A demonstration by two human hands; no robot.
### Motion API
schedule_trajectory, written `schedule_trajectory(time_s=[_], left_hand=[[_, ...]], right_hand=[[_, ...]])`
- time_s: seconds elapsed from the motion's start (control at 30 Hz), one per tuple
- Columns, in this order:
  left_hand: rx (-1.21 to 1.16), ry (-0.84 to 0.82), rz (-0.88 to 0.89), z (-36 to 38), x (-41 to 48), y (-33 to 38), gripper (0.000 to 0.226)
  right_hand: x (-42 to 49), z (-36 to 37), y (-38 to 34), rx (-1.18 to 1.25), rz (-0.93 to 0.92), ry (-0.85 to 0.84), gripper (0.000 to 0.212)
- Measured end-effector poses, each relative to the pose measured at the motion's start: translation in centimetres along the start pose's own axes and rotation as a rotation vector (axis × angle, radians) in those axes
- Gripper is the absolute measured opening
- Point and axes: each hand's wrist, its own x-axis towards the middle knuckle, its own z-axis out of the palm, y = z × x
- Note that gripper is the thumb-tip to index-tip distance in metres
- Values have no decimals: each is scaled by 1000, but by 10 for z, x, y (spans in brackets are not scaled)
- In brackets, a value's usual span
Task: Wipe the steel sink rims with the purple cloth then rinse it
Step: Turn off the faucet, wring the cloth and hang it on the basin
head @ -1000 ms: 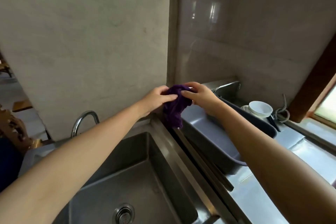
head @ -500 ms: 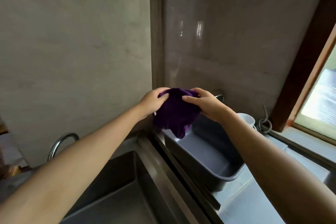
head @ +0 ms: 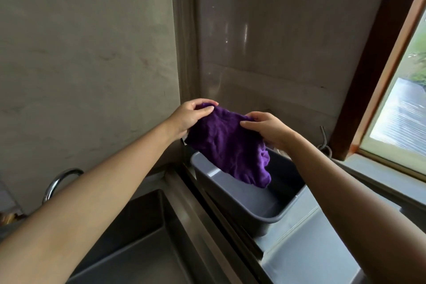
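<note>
Left hand (head: 192, 116) pinches one upper edge of the purple cloth (head: 227, 145), thumb on the near face, fingers curled over the far side. Right hand (head: 267, 129) is clamped on the opposite upper edge the same way, thumb pointing toward the left hand. Both hands sit at approx. the same height, apart, w/ the cloth stretched between them and its loose lower end drooping below the right hand.

Why held so (judgement): a two-point grip spreads the crumpled fabric open, prob. to find a flat face or refold it before wiping; neither hand is pressing it on steel yet.

Below the cloth, directly under the right hand: a grey plastic tub (head: 285, 214), open side up, so any drips would land inside it, not on the counter. Cloth does not appear to touch the tub, though the hanging end overlaps its inside in this view, so contact can't be fully ruled out.

Below and inward of the left forearm: sink rim (head: 196, 210), running diagonally toward the viewer, w/ the steel sink (head: 143, 244) beside it. Tap (head: 58, 180) curves up under the left forearm, partly hidden.

Task stage (judgement): prep; rim wipe and rinse both look still to do.
</note>
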Motion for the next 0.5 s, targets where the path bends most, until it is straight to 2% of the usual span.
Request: schedule_trajectory(time_s=[0.07,0.17,0.3,0.4,0.43,0.5], left_hand=[[32,-44,-35,-1,3,3,25],[61,-164,-194,-2,6,13,45],[192,-423,-393,5,6,20,31],[210,-403,-406,13,12,12,17],[190,-381,-381,16,15,10,12],[151,-363,-345,18,21,8,10]], right_hand=[[-3,-10,-1,19,-42,-4,4],[-4,-21,-1,13,-97,-31,6],[2,-26,4,57,-123,-61,15],[8,-31,12,17,-102,-84,15],[8,-34,17,-54,-80,-104,14],[7,-41,29,-272,2,-187,29]])
